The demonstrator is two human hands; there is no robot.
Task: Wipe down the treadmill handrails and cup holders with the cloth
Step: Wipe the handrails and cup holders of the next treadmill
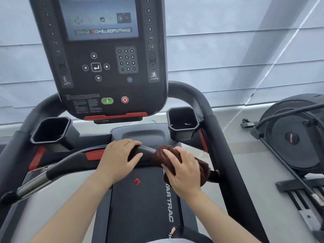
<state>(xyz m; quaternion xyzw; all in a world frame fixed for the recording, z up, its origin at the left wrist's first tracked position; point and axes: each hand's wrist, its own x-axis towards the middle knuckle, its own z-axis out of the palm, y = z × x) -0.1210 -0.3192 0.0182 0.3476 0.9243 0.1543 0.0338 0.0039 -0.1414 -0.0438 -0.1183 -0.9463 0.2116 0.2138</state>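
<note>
Head view, two cup holders (52, 128) (182, 118), one cloth (161, 155)

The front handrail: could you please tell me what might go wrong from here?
The left hand grips the front handrail bare, so it may re-soil or skip that stretch. The brown cloth is bunched under the right hand, so the bar's underside may be missed. Reaching on to the right cup holder could brush the green start button.

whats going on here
A person is wiping the treadmill's front handrail. The right hand holds a dark brown cloth wrapped over the bar's right part, while the left hand grips the bar just beside it. The left cup holder and right cup holder sit apart from both hands.
</note>
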